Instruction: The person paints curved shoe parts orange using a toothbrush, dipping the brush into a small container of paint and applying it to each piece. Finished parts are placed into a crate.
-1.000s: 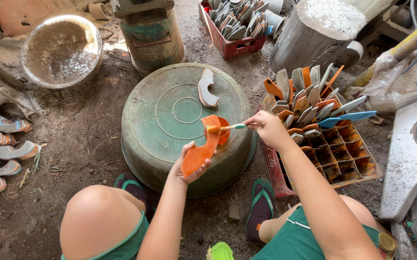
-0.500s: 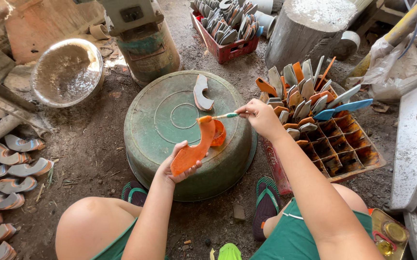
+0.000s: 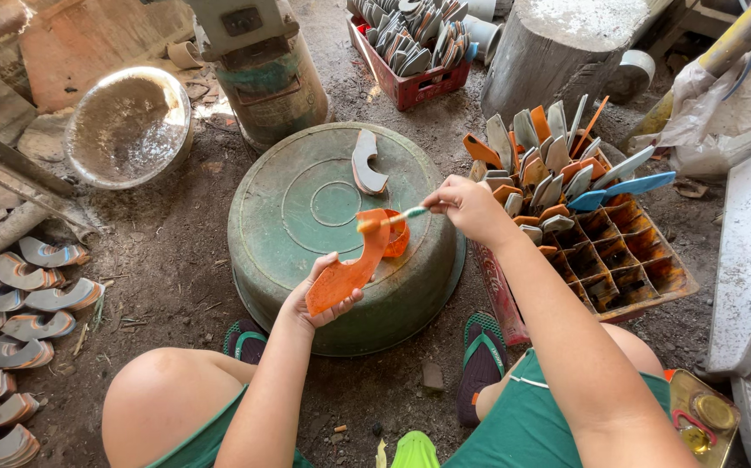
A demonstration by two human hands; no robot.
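Since half a second ago, little is changed: the orange sole piece point(image 3: 347, 269) is held in much the same spot at frame centre, and the brush tip is kept at its upper end.

The left hand point(image 3: 319, 299) is closed around the lower end of the orange sole piece, fingers wrapped under it, thumb on top. The piece is tilted, its upper end raised over the upturned green basin point(image 3: 306, 204).

The right hand point(image 3: 471, 208) is pinched shut on a thin brush point(image 3: 393, 217), whose tip is laid against the sole piece's upper end. A small orange cup point(image 3: 397, 236) is seen just behind that end, on the basin.

A grey sole piece point(image 3: 365, 165) is lying on the basin top, toward its far rim.

At right of frame, a divided crate point(image 3: 627, 260) is partly filled with upright sole pieces. At lower left, finished soles point(image 3: 20, 312) are spread on the dirt.
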